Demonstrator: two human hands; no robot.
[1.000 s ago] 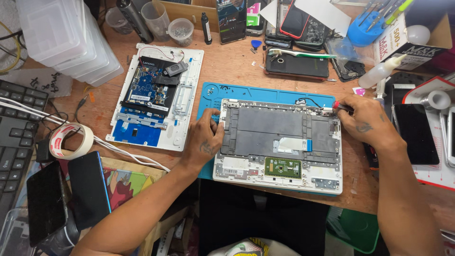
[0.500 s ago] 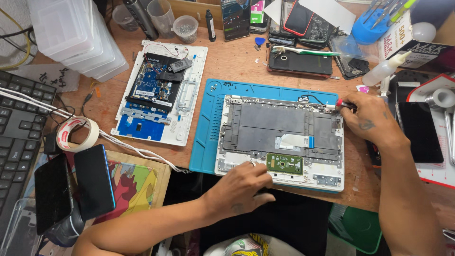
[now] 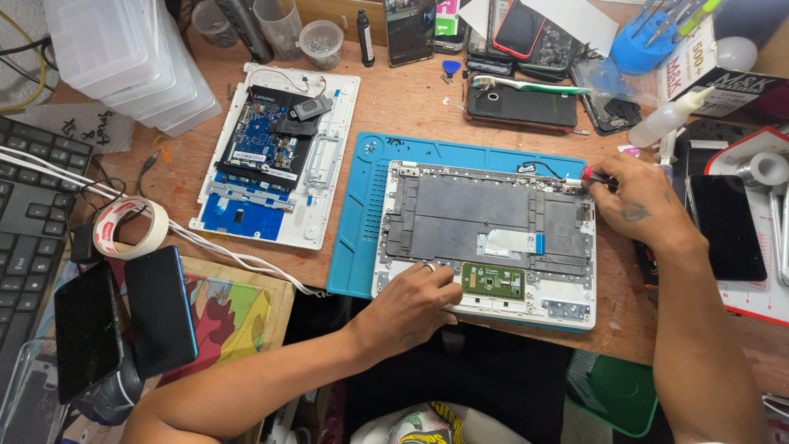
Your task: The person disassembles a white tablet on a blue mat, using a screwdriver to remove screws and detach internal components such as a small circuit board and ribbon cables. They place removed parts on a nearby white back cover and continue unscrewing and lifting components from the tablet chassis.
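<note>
With the left hand (image 3: 415, 300) pressing flat and open on the opened laptop base (image 3: 486, 234) beside the green touchpad board (image 3: 493, 281), the right hand (image 3: 637, 201), closed around a red-handled screwdriver (image 3: 593, 175) at the top-right hinge corner, does best keeping the tip upright and seated.

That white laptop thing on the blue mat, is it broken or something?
The laptop shell is opened up, its insides bare, lying square on the blue mat. The left hand presses its front edge; the right hand holds a screwdriver at its corner. No crack shows.
</note>
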